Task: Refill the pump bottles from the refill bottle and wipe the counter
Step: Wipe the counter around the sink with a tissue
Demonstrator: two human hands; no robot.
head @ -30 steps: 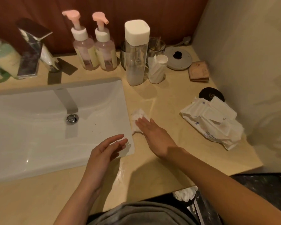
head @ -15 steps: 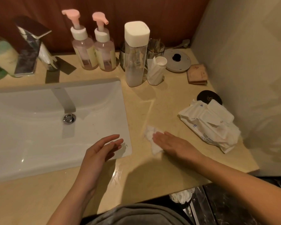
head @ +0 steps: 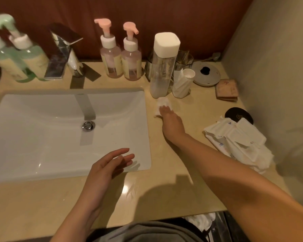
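My right hand [head: 171, 122] lies flat with straight fingers on a crumpled white wipe [head: 162, 104], pressing it to the beige counter [head: 191, 165] just in front of the tall clear refill bottle [head: 164, 65] with a white cap. Two pink pump bottles [head: 112, 58] [head: 131, 60] stand side by side at the back, left of the refill bottle. My left hand [head: 107, 170] hovers open and empty over the front right corner of the white sink [head: 42, 137].
Green pump bottles [head: 19, 56] and a chrome faucet [head: 63, 53] stand at the back left. A white wipes pack [head: 238, 142] lies at the right near a dark round lid [head: 239, 115]. A small white bottle [head: 182, 84], grey disc [head: 205, 74] and brown box [head: 226, 89] crowd the back right.
My right hand has slid the wipe away from me, from mid-counter up to the base of the refill bottle. The left hand has barely moved.
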